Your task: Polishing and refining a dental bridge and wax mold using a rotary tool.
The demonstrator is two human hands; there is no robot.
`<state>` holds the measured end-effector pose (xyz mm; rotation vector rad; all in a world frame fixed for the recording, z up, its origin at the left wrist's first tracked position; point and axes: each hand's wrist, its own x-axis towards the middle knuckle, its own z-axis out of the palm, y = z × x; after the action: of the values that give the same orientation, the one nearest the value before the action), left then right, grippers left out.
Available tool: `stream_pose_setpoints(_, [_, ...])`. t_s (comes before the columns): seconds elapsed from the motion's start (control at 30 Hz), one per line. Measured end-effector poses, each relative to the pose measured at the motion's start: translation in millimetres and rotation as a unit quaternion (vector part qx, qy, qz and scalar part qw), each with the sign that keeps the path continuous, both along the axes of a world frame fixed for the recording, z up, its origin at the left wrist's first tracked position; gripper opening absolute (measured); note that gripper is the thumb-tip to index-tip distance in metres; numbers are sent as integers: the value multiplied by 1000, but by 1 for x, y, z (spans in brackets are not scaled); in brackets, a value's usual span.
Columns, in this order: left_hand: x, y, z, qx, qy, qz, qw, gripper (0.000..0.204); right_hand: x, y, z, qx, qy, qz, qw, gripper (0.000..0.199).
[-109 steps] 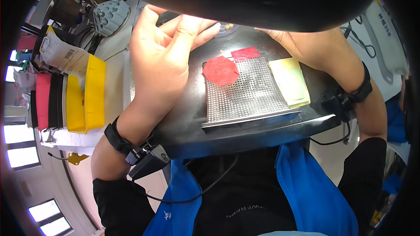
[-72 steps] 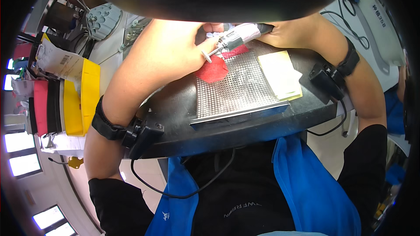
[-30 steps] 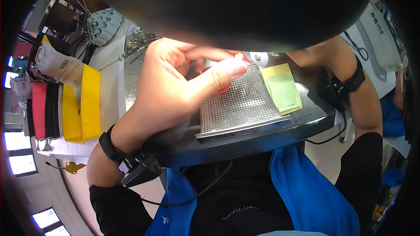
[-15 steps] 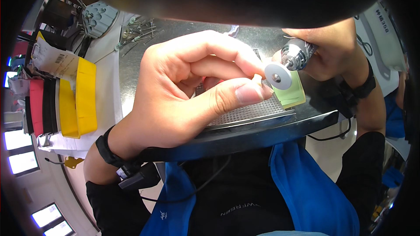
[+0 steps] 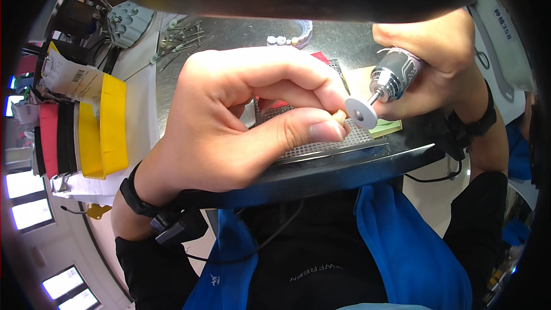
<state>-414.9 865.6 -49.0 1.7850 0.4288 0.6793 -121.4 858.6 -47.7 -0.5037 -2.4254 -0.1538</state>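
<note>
Between the thumb and index finger of my left hand (image 5: 241, 117) is a small cream-coloured dental crown (image 5: 340, 117), mostly covered by the fingertips. My right hand (image 5: 439, 57) is wrapped round a rotary handpiece (image 5: 396, 74) with a silver collar. A thin shaft on it carries a white grinding disc (image 5: 361, 113), whose edge is close against the crown; I cannot tell whether they touch. Under the hands lies a perforated metal grate (image 5: 327, 143) at the bench edge. A dental model (image 5: 298, 37) with several pale teeth rests beyond my left hand.
Loose burs and mounted points (image 5: 183, 37) lie at the far left of the metal bench (image 5: 229, 34), near a grey bur holder (image 5: 129, 23). A yellow tray (image 5: 103, 132) with a paper slip (image 5: 74, 77) stands left. A yellow-green pad (image 5: 387, 128) sits under my right hand.
The disc has tilted and shifted slightly left and down, and the handpiece shows more of its body. My left hand has moved slightly, uncovering the dental model. Both grips are kept.
</note>
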Motion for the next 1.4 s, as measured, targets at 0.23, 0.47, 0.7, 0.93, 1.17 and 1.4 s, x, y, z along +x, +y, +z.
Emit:
stream_pose_setpoints(0.23, [1,1,0,11,16,-15,1000,22,-7,6,-14,46,72,31,996,65])
stream_pose_setpoints(0.47, [1,1,1,21,23,-23,999,21,-8,-1,6,-27,-28,-16,999,60])
stream_pose_setpoints(0.7, [1,0,2,0,27,-19,999,21,-12,0,10,-7,-38,-11,999,61])
stream_pose_setpoints(0.93, [2,1,2,16,29,-24,999,20,-8,0,2,18,-20,-4,1000,65])
stream_pose_setpoints(1.17, [2,1,2,5,32,-29,999,20,2,3,6,-17,-29,15,999,68])
stream_pose_setpoints(1.4, [3,2,-1,7,29,-31,999,22,-8,-1,1,-10,-20,-2,1000,68])
